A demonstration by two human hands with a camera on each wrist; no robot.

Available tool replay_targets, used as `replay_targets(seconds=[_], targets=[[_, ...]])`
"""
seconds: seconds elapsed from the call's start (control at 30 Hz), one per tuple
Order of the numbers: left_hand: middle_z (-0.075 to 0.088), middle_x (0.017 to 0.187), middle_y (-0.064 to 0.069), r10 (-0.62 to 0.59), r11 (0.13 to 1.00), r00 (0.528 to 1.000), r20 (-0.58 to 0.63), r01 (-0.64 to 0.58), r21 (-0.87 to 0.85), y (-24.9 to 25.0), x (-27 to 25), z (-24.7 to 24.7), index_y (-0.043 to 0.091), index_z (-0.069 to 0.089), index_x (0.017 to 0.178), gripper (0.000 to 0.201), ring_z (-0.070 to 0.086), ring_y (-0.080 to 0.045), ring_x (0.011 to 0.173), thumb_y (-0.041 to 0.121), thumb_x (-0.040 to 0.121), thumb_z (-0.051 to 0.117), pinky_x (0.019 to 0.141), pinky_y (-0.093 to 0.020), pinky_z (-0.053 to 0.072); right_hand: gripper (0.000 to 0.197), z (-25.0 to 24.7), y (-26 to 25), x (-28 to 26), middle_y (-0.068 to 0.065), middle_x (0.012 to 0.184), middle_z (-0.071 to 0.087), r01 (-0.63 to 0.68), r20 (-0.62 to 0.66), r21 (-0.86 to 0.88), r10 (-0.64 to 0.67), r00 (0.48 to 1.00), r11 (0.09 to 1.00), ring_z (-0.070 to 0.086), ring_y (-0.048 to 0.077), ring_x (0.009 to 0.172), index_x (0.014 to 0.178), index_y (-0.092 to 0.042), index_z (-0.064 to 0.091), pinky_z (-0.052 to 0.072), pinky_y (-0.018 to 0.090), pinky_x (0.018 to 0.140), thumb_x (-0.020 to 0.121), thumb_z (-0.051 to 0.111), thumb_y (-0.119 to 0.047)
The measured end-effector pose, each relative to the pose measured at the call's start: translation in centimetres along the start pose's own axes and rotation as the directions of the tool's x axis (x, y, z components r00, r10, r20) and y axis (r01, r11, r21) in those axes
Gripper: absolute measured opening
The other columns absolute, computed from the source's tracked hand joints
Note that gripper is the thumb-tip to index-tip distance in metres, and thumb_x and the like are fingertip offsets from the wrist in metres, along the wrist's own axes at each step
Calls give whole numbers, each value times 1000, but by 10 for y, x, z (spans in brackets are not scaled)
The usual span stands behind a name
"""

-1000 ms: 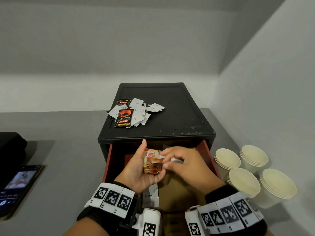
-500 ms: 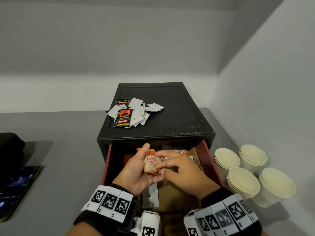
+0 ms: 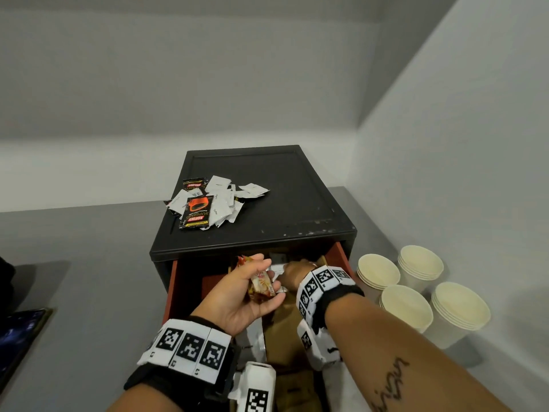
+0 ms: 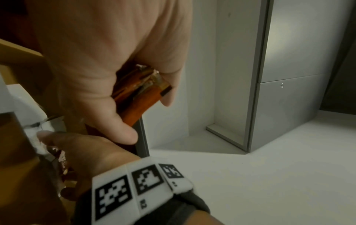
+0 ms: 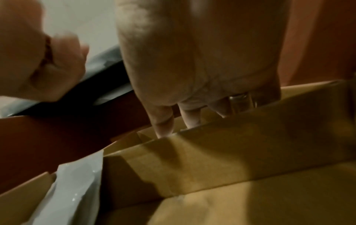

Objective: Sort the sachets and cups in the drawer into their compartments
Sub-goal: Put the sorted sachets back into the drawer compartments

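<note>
My left hand is held palm up over the open red drawer and grips a small bundle of orange creamer sachets, which also shows in the left wrist view. My right hand reaches toward the back of the drawer, just right of the left hand. In the right wrist view its fingers point down behind a cardboard divider, and their tips are hidden. White sachets lie by that hand. A larger white sachet lies in a near compartment.
A loose pile of white and black sachets lies on top of the black cabinet. Several stacks of paper cups stand on the grey surface to the right, near the wall. A phone lies at far left.
My right hand has left the orange sachets and moved forward into the back of the drawer. The left hand still holds the bundle and has tilted a little.
</note>
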State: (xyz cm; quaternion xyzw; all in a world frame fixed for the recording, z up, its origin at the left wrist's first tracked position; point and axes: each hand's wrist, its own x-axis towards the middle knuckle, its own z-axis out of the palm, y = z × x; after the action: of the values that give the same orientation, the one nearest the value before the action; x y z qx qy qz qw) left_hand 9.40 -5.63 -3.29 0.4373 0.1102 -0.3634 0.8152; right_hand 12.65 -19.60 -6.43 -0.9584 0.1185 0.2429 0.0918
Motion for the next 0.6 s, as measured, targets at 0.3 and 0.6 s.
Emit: replay_targets(seconds=[0.3,0.6], targets=[[59,86,-12,-10,999,1000,-26,11,43,3,4,-4,17,53,119,30,58,-23,70,16,90,57,54,-34,58,32,-8,6,-13,13,125,57,-3,-130,112,17,991,994,55,27,113,122,-4,56,45,33,93,94,45,-16],[61,82,-13,-81,997,996,-36,81,-13,4,-1,-11,9,62,95,23,58,-24,73,30,90,54,57,-34,57,40,-18,26,-110,-7,147,38,513,-303,242,-438,847,824,35,11,135,138,-16,47,20,10,103,99,40,-9]])
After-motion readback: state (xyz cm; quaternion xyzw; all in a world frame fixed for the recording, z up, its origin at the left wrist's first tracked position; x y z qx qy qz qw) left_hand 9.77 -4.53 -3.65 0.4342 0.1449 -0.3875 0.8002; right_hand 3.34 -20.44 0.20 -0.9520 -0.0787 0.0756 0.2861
